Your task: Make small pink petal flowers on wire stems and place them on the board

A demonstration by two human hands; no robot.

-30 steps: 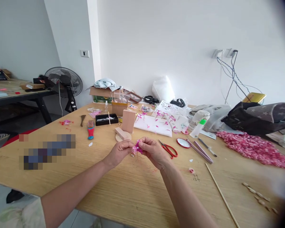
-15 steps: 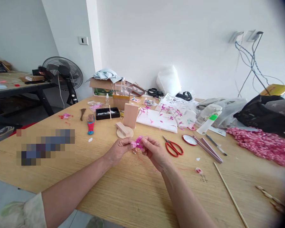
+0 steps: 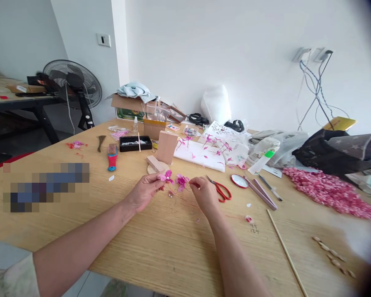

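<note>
Pinched in my left hand (image 3: 146, 189) is a small pink-purple flower (image 3: 167, 177). A second magenta flower (image 3: 181, 182) hangs between my hands, close to the right fingertips. The fingers of my right hand (image 3: 203, 190) are pressed together; what they hold is too small to make out. A thin red thread (image 3: 231, 216) runs over the table toward a small red spool (image 3: 249, 219). Small white beads (image 3: 170, 195) show below the flowers. Red-handled scissors (image 3: 223, 192) lie just beyond my right hand.
A wooden block stand (image 3: 167, 147), a black tray (image 3: 136, 143) and a white cloth (image 3: 204, 159) with pink flowers lie beyond my hands. To the right are a round red-rimmed dish (image 3: 239, 181), tweezers (image 3: 261, 193), a wooden stick (image 3: 286, 251) and pink petals (image 3: 324, 192).
My hands have moved apart, and two separate flowers now show where they were bunched together. The view has shifted slightly to the right.
</note>
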